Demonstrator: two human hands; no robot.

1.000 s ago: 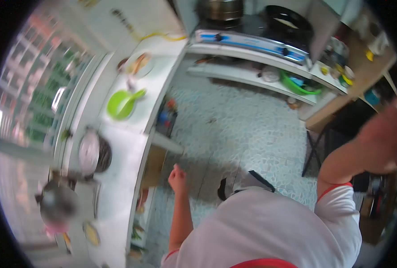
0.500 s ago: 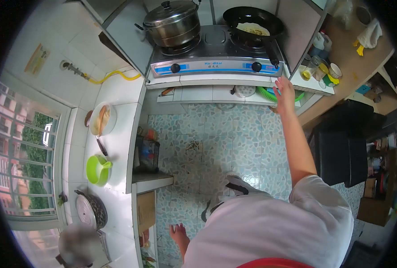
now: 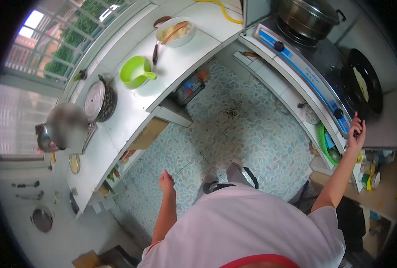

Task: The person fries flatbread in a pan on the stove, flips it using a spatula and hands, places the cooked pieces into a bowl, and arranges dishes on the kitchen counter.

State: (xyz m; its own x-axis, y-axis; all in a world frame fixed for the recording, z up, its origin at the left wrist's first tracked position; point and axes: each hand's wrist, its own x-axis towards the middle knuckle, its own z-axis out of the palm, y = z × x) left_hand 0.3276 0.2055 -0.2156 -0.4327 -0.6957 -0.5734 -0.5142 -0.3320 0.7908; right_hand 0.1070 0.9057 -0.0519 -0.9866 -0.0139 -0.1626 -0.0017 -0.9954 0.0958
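My right hand (image 3: 356,131) is closed around the handle of a black frying pan (image 3: 374,78) on the right burner of the gas stove (image 3: 303,71). Inside the pan lies a flat, pale piece of food (image 3: 360,84), seen at a slant. My left hand (image 3: 166,182) hangs over the tiled floor, fingers curled in, with nothing showing in it. A lidded steel pot (image 3: 308,20) occupies the other burner.
Along the window counter stand a white bowl (image 3: 180,38) with a wooden utensil across it, a knife (image 3: 155,52), a green strainer-like bowl (image 3: 133,73) and a lidded pot (image 3: 104,100). Jars and bottles (image 3: 371,167) crowd the right shelf. A green basket (image 3: 322,138) sits under the stove.
The view has turned left, bringing more of the window counter in. My right hand has gone from open beside the stove to closed on the pan's handle. My left fingers have curled in.
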